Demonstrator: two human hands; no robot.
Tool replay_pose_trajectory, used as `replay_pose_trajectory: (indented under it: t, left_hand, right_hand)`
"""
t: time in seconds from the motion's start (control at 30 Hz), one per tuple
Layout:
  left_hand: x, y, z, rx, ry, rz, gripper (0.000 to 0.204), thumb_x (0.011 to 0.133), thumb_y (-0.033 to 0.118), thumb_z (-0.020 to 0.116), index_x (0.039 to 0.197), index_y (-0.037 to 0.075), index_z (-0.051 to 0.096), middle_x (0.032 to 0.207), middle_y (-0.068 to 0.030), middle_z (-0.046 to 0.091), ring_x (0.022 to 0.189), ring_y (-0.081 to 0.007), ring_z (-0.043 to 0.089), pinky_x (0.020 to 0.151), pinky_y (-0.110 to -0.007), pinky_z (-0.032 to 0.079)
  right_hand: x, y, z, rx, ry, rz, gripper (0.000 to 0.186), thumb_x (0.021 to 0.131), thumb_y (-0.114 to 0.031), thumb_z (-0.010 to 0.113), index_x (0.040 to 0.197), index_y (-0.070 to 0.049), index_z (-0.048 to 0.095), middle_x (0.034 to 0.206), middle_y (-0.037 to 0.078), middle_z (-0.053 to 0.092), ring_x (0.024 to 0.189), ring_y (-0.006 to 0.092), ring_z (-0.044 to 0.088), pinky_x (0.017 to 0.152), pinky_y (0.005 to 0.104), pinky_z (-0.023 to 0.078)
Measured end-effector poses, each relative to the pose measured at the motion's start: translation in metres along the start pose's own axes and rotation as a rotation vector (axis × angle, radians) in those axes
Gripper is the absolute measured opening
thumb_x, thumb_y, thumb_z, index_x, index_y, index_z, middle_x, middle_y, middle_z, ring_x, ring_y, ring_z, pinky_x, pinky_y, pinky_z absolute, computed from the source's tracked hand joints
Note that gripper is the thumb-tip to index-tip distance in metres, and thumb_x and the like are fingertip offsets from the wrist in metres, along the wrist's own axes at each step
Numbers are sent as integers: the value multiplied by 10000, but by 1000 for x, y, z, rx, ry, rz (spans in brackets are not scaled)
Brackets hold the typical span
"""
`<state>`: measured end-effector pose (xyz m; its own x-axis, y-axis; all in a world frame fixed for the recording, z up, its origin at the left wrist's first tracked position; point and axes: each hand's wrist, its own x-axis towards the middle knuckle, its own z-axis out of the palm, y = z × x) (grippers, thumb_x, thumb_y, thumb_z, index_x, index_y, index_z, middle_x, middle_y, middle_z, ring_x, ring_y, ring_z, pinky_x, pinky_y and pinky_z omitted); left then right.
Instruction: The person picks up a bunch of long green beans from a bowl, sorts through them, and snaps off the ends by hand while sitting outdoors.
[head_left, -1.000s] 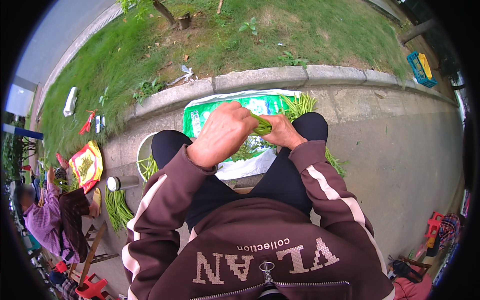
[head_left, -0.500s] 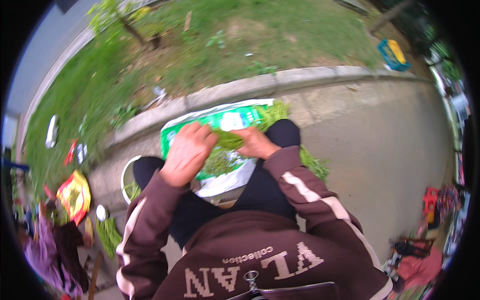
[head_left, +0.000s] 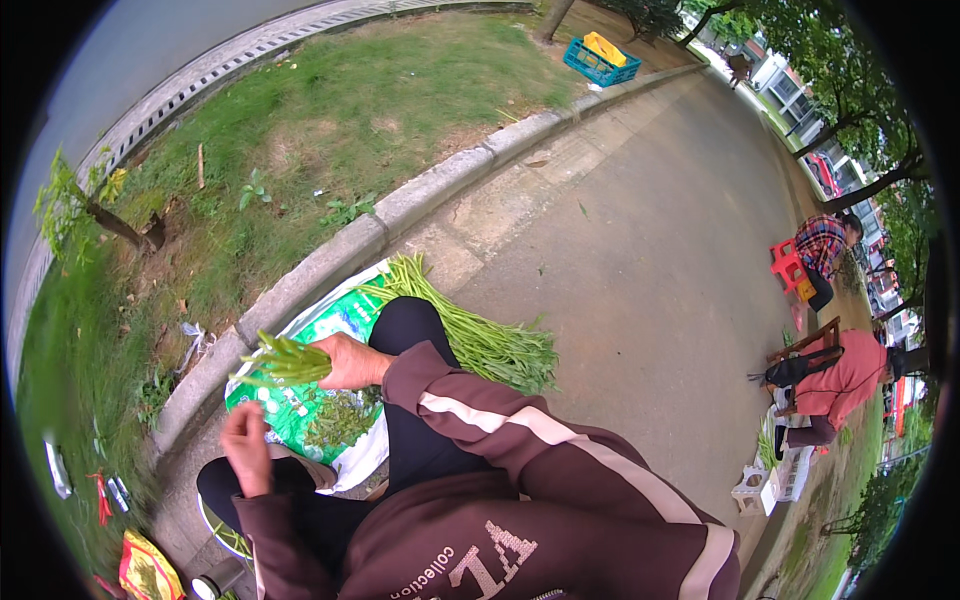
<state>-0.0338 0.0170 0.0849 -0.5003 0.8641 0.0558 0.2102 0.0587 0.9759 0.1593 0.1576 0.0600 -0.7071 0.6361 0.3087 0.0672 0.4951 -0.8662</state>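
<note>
My right hand [head_left: 352,362] is closed round a small bunch of green vegetable stems [head_left: 283,361], whose cut-looking ends point left. My left hand [head_left: 248,440] is below and left of the bunch, apart from it, with its fingers curled in; whatever they may hold is too small to make out. Under both hands lies a green and white plastic sack [head_left: 290,413], spread on the ground between my knees. A heap of leafy scraps [head_left: 338,418] rests on it. Beyond my right knee is a large pile of long green stems [head_left: 480,335], partly on the sack.
A stone kerb [head_left: 370,230] borders the grass. By my left knee stands a white-rimmed container [head_left: 222,530] with greens, near a red and yellow bag [head_left: 146,570]. A blue crate [head_left: 600,64] sits far off. Two people sit at right, one on a red stool [head_left: 786,265].
The view has swung to the right. My hands were together at the stems; now the left is lower and apart, while the right holds the bunch out to the left.
</note>
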Motion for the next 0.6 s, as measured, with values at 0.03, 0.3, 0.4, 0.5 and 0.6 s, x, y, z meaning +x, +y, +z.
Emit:
replay_pose_trajectory:
  t: [0.03, 0.3, 0.4, 0.5, 0.6]
  left_hand:
    - [-12, -4, 7, 45, -49, -95, 40, 811, 60, 643, 800, 25, 626, 689, 21, 565, 575, -38, 443, 514, -193, 360]
    - [-10, 25, 30, -48, 72, 47, 214, 809, 38, 647, 1011, -5, 589, 768, -33, 597, 576, -66, 528, 491, -199, 423]
    - [-5, 38, 33, -318, 56, -67, 151, 844, 89, 617, 951, -17, 610, 764, -54, 614, 579, -90, 553, 514, -204, 443]
    - [2, 39, 31, -679, 97, -232, 152, 874, 124, 575, 937, -8, 617, 780, -72, 626, 592, -100, 569, 541, -227, 463]
    - [6, 27, 12, -622, 133, -209, 148, 868, 119, 584, 946, -1, 623, 778, -63, 632, 591, -78, 563, 534, -211, 457]
  right_hand:
    - [4, 2, 1, 66, 17, 5, 201, 651, -75, 635, 844, -33, 599, 702, 132, 624, 647, 200, 625, 606, 317, 475]
    - [4, -9, 4, 181, -178, 71, 272, 672, -56, 613, 941, -21, 625, 795, 114, 655, 740, 146, 597, 689, 318, 477]
    - [8, -31, -2, 164, -103, 217, 239, 676, -47, 617, 913, -19, 618, 742, 31, 626, 690, 94, 541, 643, 279, 454]
    - [6, -13, -10, 186, -96, 257, 218, 687, -53, 652, 900, -22, 618, 777, 20, 631, 698, 83, 545, 657, 268, 450]
    - [8, -12, -15, 510, 1, 286, 242, 701, -51, 666, 932, -18, 604, 799, 28, 626, 702, 107, 570, 672, 275, 461]
